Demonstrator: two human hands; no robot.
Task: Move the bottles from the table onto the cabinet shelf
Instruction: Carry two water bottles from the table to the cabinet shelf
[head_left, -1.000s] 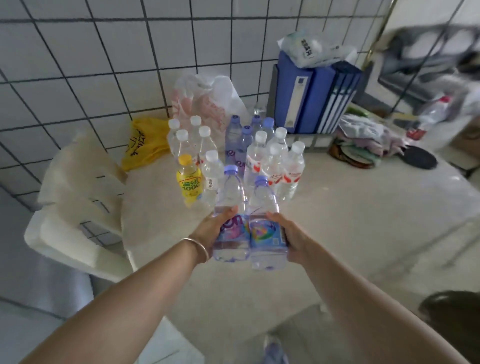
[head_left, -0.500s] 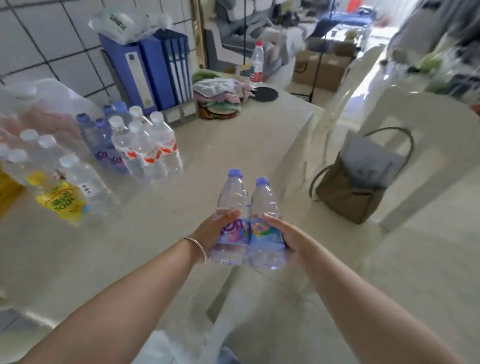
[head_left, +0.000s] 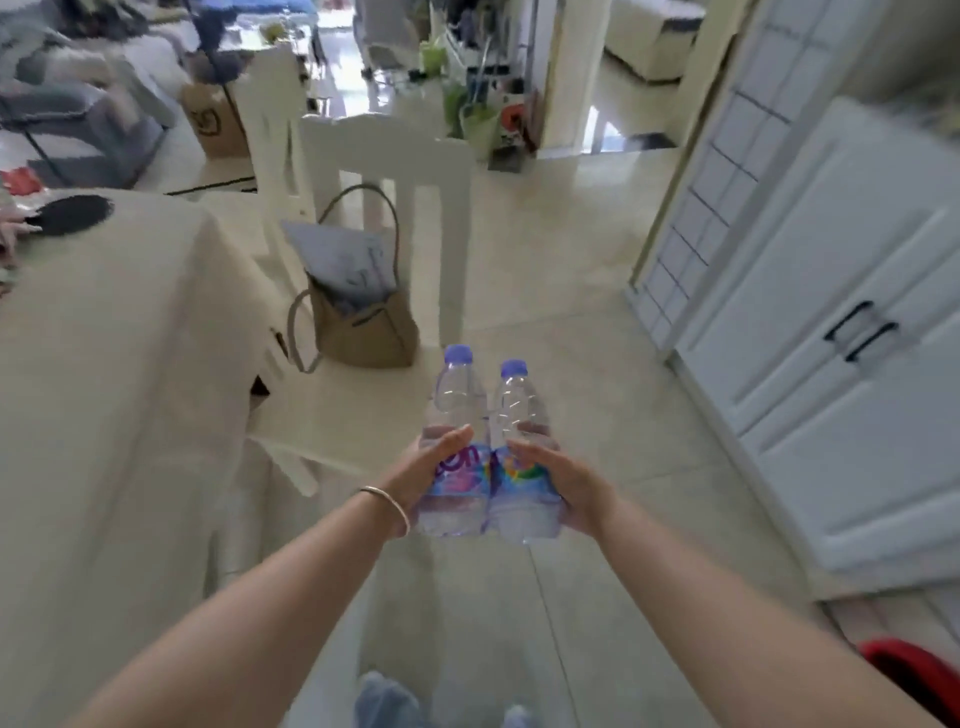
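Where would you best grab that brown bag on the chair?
By the handle loop that arches above the bag, coming down from above. The bag stands upright on the chair seat with that loop sticking up free, while its soft body, stuffed with a grey cloth, looks likely to sag if squeezed.

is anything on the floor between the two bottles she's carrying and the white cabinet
Nothing visible. The two bottles, held between the left hand and right hand, have bare floor to the white cabinet. Its doors look closed; no shelf shows. The chair and bag stand off left.
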